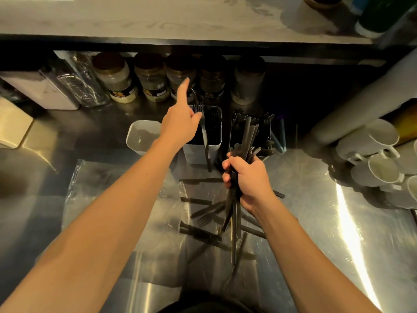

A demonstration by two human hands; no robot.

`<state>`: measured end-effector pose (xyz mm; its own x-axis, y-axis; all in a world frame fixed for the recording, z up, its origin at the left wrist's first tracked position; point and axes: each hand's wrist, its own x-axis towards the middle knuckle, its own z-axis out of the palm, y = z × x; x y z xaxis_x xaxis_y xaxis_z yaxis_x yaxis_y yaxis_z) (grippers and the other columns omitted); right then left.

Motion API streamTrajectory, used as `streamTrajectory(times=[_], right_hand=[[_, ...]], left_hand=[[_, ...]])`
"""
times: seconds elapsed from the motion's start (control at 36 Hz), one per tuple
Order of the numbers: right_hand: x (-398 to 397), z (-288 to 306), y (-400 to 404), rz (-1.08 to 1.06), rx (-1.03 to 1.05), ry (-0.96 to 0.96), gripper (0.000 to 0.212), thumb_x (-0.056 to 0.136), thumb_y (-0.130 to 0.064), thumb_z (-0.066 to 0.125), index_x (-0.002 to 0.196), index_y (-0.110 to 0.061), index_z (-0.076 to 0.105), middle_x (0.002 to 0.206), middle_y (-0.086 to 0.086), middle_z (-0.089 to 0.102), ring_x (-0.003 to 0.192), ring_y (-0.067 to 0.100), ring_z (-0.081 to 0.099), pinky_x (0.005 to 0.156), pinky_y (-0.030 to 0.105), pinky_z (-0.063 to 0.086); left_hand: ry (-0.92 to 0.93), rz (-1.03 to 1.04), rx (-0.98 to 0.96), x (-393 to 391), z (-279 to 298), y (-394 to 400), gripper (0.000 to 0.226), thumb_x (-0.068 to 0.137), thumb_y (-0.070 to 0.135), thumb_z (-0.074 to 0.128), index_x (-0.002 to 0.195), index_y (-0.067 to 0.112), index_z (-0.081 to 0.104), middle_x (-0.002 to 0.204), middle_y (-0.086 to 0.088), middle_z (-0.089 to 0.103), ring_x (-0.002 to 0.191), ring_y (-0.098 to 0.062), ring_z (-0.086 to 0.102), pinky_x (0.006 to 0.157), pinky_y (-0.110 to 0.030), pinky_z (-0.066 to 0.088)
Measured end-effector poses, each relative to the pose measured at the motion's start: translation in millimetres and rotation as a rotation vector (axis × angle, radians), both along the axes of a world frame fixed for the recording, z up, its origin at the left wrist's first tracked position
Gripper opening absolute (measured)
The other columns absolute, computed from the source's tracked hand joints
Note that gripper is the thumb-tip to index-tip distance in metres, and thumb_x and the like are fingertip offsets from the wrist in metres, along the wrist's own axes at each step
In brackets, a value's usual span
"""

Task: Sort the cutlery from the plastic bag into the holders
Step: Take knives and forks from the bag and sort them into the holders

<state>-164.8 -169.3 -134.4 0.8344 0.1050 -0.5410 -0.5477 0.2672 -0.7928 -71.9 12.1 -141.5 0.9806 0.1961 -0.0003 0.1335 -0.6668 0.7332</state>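
Left hand reaches up-centre of the frame, forefinger straight, other fingers pinching a fork over the middle holder. Right hand, centre-right, is clenched around a bundle of dark cutlery, arm extended. More loose pieces lie lower-centre on the plastic bag on the table.

Dim, warm light; bright glare streaks on the brushed steel counter near its right edge. Deep shadow under the shelf. Edges bow; left hand slightly blurred.
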Motion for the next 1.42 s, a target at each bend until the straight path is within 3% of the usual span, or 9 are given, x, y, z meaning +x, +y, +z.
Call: streamTrajectory(times=[0.14,0.28,0.39,0.47,0.58,0.69,0.81,0.97,1.42], right_hand=[[0.4,0.8,-1.7,-0.002,-0.004,0.001,0.018,0.097,-0.007,0.057,0.115,-0.007,0.057,0.074,0.002,0.065,0.052,0.014,0.054,0.048,0.026,0.044],[2.1,0.9,0.0,-0.006,-0.015,-0.012,0.015,0.097,-0.006,0.057,0.112,-0.009,0.057,0.071,0.000,0.066,0.051,0.014,0.053,0.048,0.027,0.044],[2.2,3.7,1.6,0.005,-0.005,-0.022,0.014,0.097,-0.007,0.057,0.111,-0.010,0.057,0.070,0.000,0.066,0.051,0.014,0.054,0.048,0.026,0.045],[2.7,6.7,1.1,0.029,0.015,-0.036,0.013,0.099,-0.008,0.055,0.112,-0.009,0.056,0.071,0.001,0.064,0.052,0.015,0.053,0.049,0.027,0.045],[2.8,13.0,0.1,0.093,0.062,-0.074,0.007,0.102,-0.015,0.056,0.106,-0.010,0.054,0.073,0.002,0.061,0.053,0.016,0.051,0.050,0.027,0.044],[2.3,18.9,-2.3,0.170,0.157,-0.116,0.009,0.102,-0.017,0.055,0.104,-0.011,0.049,0.073,0.002,0.057,0.053,0.016,0.048,0.050,0.027,0.042],[-0.9,24.9,-3.8,0.327,0.407,-0.098,0.003,0.102,-0.012,0.048,0.101,-0.010,0.048,0.069,0.000,0.049,0.049,0.011,0.044,0.046,0.023,0.040],[-8.5,37.4,-3.2,0.472,0.678,-0.022,0.008,0.097,-0.010,0.045,0.103,-0.011,0.049,0.064,-0.003,0.049,0.044,0.005,0.046,0.042,0.017,0.039],[-14.6,41.2,-1.9,0.532,0.449,-0.069,0.009,0.096,0.000,0.048,0.099,-0.008,0.050,0.066,0.002,0.050,0.044,0.009,0.045,0.041,0.018,0.037]], left_hand=[[-0.307,0.111,-0.087,-0.2,25.9,10.3,0.052,0.100,0.020,0.053,0.150,0.014,0.039,0.092,0.011,0.057,0.086,0.000,0.055,0.094,-0.023,0.048],[-0.767,0.057,0.039,-6.5,47.7,9.4,0.023,0.100,0.011,0.050,0.118,-0.002,0.058,0.107,-0.016,0.058,0.092,-0.007,0.052,0.085,-0.018,0.045],[-0.506,-0.080,0.242,-3.8,41.2,8.5,0.040,0.099,0.012,0.048,0.139,0.015,0.048,0.115,-0.006,0.062,0.091,-0.012,0.055,0.087,-0.035,0.047],[-0.225,-0.221,0.517,2.3,18.8,6.4,0.044,0.101,0.014,0.044,0.144,0.025,0.044,0.132,-0.005,0.058,0.117,-0.030,0.054,0.096,-0.048,0.041],[-0.084,-0.271,0.748,-5.0,-10.2,7.3,0.041,0.104,0.034,0.043,0.143,0.026,0.051,0.120,-0.010,0.052,0.108,-0.036,0.044,0.088,-0.049,0.042],[-0.181,-0.073,0.241,-18.9,0.2,-10.7,0.027,0.101,0.042,0.043,0.109,0.028,0.066,0.100,0.001,0.058,0.102,-0.034,0.051,0.083,-0.041,0.040],[0.346,-0.220,-0.615,-43.8,43.2,-35.5,0.033,0.104,0.027,0.041,0.111,0.013,0.070,0.090,-0.003,0.065,0.079,-0.021,0.054,0.073,-0.033,0.044],[0.535,-0.477,-0.916,-66.4,66.7,-29.0,0.031,0.106,0.017,0.039,0.118,0.019,0.067,0.118,-0.007,0.072,0.117,-0.029,0.064,0.103,-0.041,0.051],[0.325,-0.284,-0.640,-79.8,68.0,-26.2,0.032,0.098,-0.001,0.053,0.117,0.018,0.069,0.094,0.002,0.077,0.097,-0.023,0.072,0.090,-0.037,0.055]])
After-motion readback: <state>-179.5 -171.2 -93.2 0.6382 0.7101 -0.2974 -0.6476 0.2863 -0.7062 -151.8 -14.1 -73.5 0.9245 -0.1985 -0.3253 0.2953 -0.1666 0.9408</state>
